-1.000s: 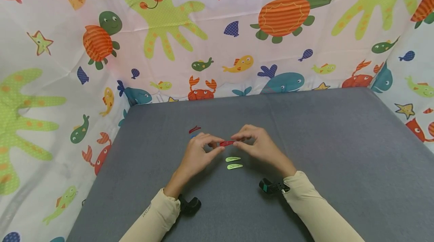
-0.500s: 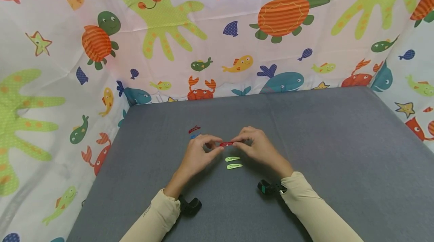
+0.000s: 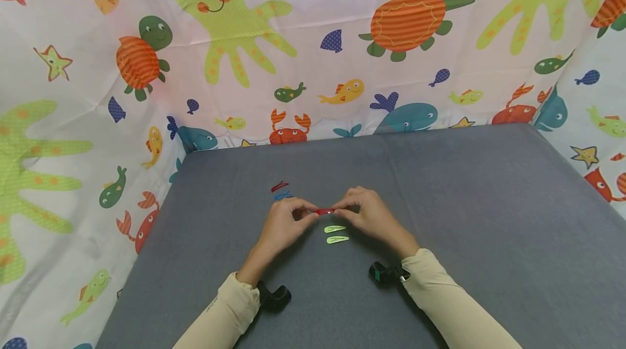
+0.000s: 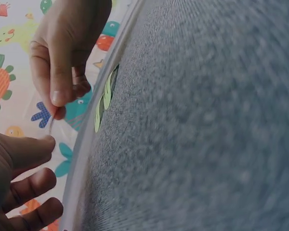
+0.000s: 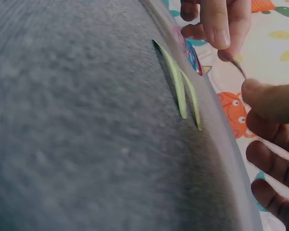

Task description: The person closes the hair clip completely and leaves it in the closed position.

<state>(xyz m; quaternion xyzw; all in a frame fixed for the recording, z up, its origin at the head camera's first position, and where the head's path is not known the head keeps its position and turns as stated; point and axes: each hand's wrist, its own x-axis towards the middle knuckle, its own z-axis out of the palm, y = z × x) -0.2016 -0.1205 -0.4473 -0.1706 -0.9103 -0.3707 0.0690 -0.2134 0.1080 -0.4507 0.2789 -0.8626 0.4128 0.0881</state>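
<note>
A red snap hair clip (image 3: 325, 211) is stretched lengthwise between both hands, above the table. My left hand (image 3: 287, 225) pinches its left end with thumb and forefinger, while my right hand (image 3: 374, 218) pinches the other end. In the right wrist view the clip (image 5: 237, 66) appears edge-on as a thin, slightly bent strip; the fingertips hide its ends. Just nearer than the hands, two light green snap hair clips (image 3: 336, 234) lie one below the other on the table.
Behind the left hand lie blue hair clips (image 3: 283, 195), with a dark red hair clip (image 3: 280, 186) beyond them. Grey cloth covers the table (image 3: 464, 218). A curtain printed with sea animals (image 3: 332, 72) stands along the back and sides.
Both hands have come slightly nearer with the red clip, the right also a little leftward. More of the blue clips shows behind the left hand.
</note>
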